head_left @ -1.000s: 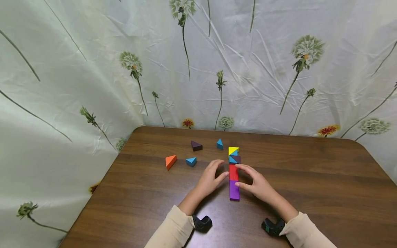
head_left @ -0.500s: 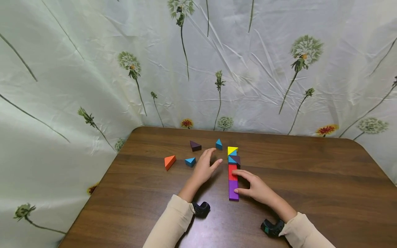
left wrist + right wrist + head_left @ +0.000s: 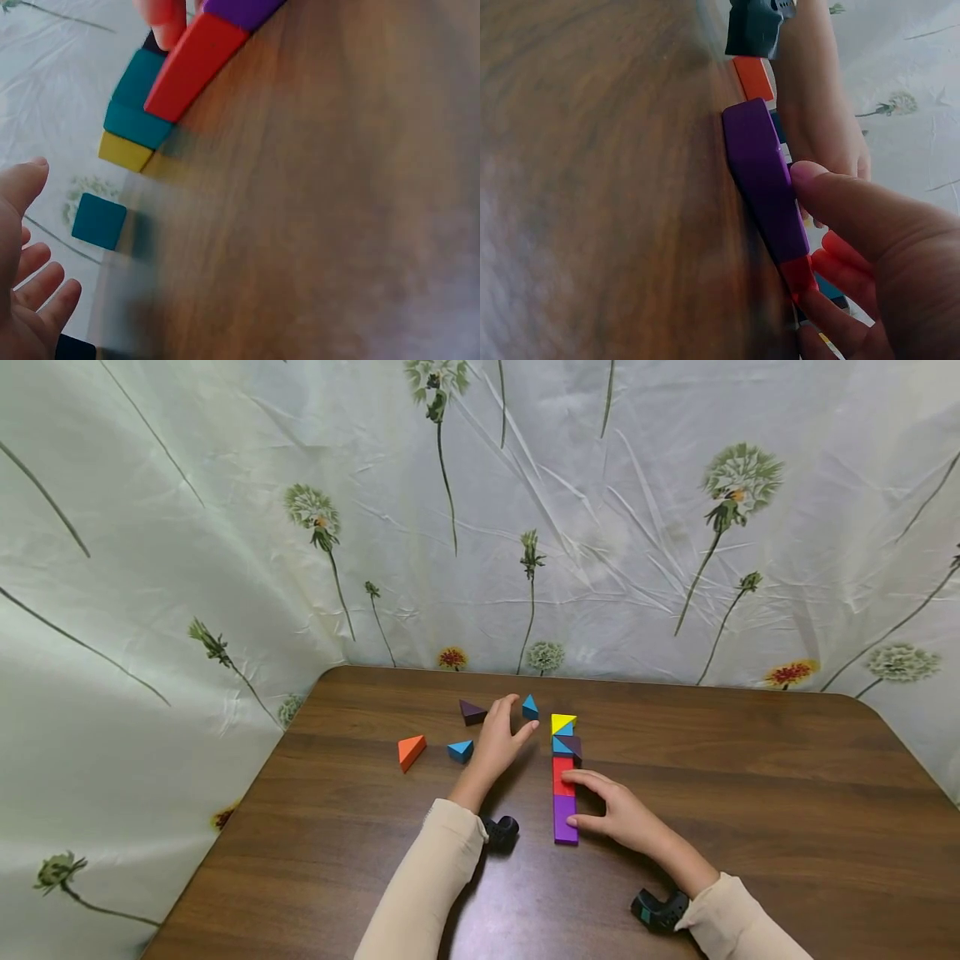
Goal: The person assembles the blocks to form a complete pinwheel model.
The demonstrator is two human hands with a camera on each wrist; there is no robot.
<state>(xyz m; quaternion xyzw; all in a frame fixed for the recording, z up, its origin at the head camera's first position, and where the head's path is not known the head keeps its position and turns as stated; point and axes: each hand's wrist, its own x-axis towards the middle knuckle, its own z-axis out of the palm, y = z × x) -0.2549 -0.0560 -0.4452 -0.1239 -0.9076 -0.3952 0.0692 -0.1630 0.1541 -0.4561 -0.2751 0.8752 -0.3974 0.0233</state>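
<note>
My left hand [image 3: 501, 739] reaches over the far part of the table, thumb and fingers spread apart just short of a small blue triangular block [image 3: 530, 708]. In the left wrist view that blue block [image 3: 99, 221] stands beyond the fingers, with nothing in the hand. My right hand [image 3: 622, 812] rests at a line of blocks, its thumb on the purple block [image 3: 564, 831] and its fingertips on the red block [image 3: 561, 765]. Farther along the line lie a blue triangle [image 3: 559, 747], a dark triangle [image 3: 574, 745] and a yellow triangle [image 3: 561, 722].
Left of the line, a dark triangular block [image 3: 470, 713], another blue triangle [image 3: 461, 752] and an orange triangle [image 3: 411, 752] lie loose on the brown wooden table [image 3: 750, 777]. A flowered cloth [image 3: 637, 527] hangs behind the table's far edge.
My left hand has left the side of the red block and moved away, toward the loose blue triangle. The right hand has shifted slightly nearer and stays at the red and purple blocks.
</note>
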